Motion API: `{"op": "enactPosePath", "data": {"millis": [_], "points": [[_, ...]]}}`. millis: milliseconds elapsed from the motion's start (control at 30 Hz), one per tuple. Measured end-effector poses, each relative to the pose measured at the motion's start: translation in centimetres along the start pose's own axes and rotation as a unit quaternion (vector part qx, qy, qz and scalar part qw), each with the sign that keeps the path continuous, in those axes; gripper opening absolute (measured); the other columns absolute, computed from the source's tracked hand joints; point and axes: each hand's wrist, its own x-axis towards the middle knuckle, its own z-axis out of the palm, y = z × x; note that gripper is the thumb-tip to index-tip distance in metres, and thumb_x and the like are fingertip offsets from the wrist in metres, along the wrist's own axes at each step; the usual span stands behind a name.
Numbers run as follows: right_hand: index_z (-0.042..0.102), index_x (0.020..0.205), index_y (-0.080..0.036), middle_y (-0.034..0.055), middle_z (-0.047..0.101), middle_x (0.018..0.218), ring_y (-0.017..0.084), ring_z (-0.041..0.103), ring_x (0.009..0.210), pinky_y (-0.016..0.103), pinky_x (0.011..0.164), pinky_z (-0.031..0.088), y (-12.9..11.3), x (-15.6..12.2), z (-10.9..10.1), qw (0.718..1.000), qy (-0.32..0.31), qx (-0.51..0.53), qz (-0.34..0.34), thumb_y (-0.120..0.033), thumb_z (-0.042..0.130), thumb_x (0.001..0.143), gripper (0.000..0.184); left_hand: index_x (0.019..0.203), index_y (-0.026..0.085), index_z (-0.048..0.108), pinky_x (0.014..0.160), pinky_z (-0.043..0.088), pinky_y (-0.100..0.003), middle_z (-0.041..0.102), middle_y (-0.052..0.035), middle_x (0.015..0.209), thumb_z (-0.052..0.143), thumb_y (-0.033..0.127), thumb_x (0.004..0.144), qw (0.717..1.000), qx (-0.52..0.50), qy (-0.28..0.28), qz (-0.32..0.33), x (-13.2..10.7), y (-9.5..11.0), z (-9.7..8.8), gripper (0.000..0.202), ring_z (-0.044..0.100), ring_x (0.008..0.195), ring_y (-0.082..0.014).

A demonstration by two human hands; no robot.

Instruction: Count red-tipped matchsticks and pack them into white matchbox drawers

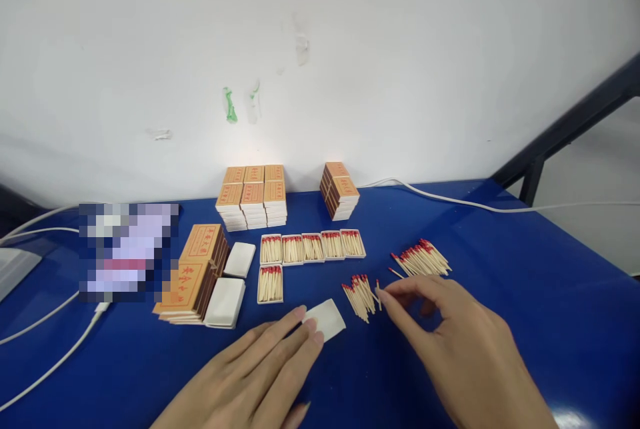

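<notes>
My left hand (260, 369) lies with its fingers stretched out, the fingertips touching a small white cardboard matchbox tray (327, 321) on the blue table. The thumb stays apart from the tray. With thumb and forefinger together, my right hand (450, 329) pinches a single red-tipped match (379, 297), held nearly upright. Just left of that match is a small loose bunch of matches (361, 299). A larger pile of matches (423, 259) lies beyond my right hand, partly hidden by it.
Several match-filled trays (313, 248) form a row, with another filled tray (271, 284) in front. White trays (225, 302) stand beside orange matchbox sleeves (195, 269). Stacked matchboxes (253, 196) and a smaller stack (340, 190) line the wall. A blurred-out device (130, 249) and white cables (55, 366) lie left.
</notes>
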Motion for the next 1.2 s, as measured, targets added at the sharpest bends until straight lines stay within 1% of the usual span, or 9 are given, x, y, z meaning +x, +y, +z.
{"op": "enactPosePath", "data": {"millis": [100,167,367,433,600,700,800,1067,1200], "points": [[0.085,0.1,-0.034,0.0062,0.084,0.105,0.034,0.074,0.091,0.049,0.077,0.055,1.2,0.7,-0.3,0.997,0.059,-0.046,-0.019,-0.069,0.06,0.099,0.043,0.149,0.015,0.074,0.11,0.067,-0.029,0.078,-0.0037,0.153,0.039,0.023,0.126,1.0,0.005,0.007,0.01,0.0,0.2,0.1,0.042,0.08,0.135,-0.0183],[0.084,0.106,-0.034,0.0076,0.083,0.107,0.036,0.074,0.095,0.048,0.073,0.052,1.8,1.3,-0.3,0.994,0.074,-0.074,-0.033,-0.07,0.054,0.102,0.047,0.15,0.015,0.074,0.111,0.066,-0.029,0.078,-0.004,0.153,0.038,0.023,0.126,1.0,0.008,0.005,0.014,0.0,0.2,0.1,0.043,0.08,0.136,-0.0189],[0.08,0.086,-0.031,0.0093,0.08,0.092,0.035,0.074,0.092,0.043,0.066,0.049,1.5,1.5,0.4,0.995,0.046,-0.076,-0.037,-0.064,0.054,0.101,0.045,0.15,0.014,0.074,0.113,0.065,-0.028,0.078,-0.0051,0.153,0.039,0.022,0.125,1.0,0.009,-0.001,0.014,0.0,0.0,0.0,0.044,0.08,0.135,-0.0197],[0.08,0.086,-0.031,0.0087,0.08,0.092,0.035,0.074,0.091,0.043,0.067,0.05,1.0,0.9,0.7,0.996,0.04,-0.066,-0.034,-0.063,0.056,0.101,0.043,0.15,0.013,0.075,0.116,0.064,-0.027,0.079,-0.0059,0.153,0.041,0.023,0.125,1.0,0.007,-0.002,0.015,0.0,-0.1,0.0,0.043,0.08,0.136,-0.0196],[0.084,0.094,-0.033,0.0052,0.084,0.104,0.03,0.075,0.088,0.044,0.076,0.055,0.5,0.0,0.8,0.999,-0.005,-0.025,-0.028,-0.06,0.062,0.103,0.036,0.151,0.014,0.074,0.118,0.061,-0.026,0.078,-0.0058,0.154,0.043,0.022,0.125,1.0,0.004,0.002,0.014,0.0,-0.2,0.1,0.041,0.078,0.138,-0.0187],[0.085,0.1,-0.032,0.0073,0.084,0.105,0.032,0.074,0.091,0.046,0.077,0.053,1.2,0.5,0.3,0.997,0.048,-0.043,-0.035,-0.062,0.059,0.104,0.04,0.15,0.014,0.074,0.115,0.063,-0.026,0.077,-0.0055,0.154,0.041,0.023,0.126,1.0,0.006,-0.002,0.017,0.0,-0.1,0.1,0.042,0.079,0.137,-0.0188],[0.083,0.102,-0.03,0.0106,0.083,0.106,0.037,0.072,0.102,0.046,0.074,0.049,2.0,1.5,0.0,0.989,0.101,-0.095,-0.05,-0.063,0.051,0.107,0.046,0.15,0.015,0.074,0.112,0.065,-0.028,0.077,-0.0045,0.154,0.039,0.023,0.126,1.0,0.004,0.0,0.013,0.0,0.0,0.0,0.043,0.079,0.136,-0.019],[0.076,0.089,-0.028,0.0124,0.08,0.098,0.035,0.069,0.096,0.042,0.064,0.041,2.6,2.2,0.6,0.978,0.112,-0.159,-0.079,-0.064,0.041,0.113,0.055,0.148,0.014,0.075,0.111,0.066,-0.027,0.079,-0.0043,0.151,0.039,0.024,0.126,1.0,0.007,0.005,0.019,0.2,0.0,-0.1,0.043,0.08,0.135,-0.0195],[0.077,0.095,-0.028,0.0117,0.08,0.1,0.036,0.068,0.098,0.043,0.065,0.042,2.7,2.1,0.6,0.976,0.122,-0.162,-0.084,-0.062,0.041,0.114,0.053,0.149,0.015,0.075,0.115,0.063,-0.026,0.079,-0.0038,0.152,0.041,0.024,0.126,1.0,0.002,0.007,0.015,0.3,-0.1,0.0,0.042,0.08,0.135,-0.0186]]}}
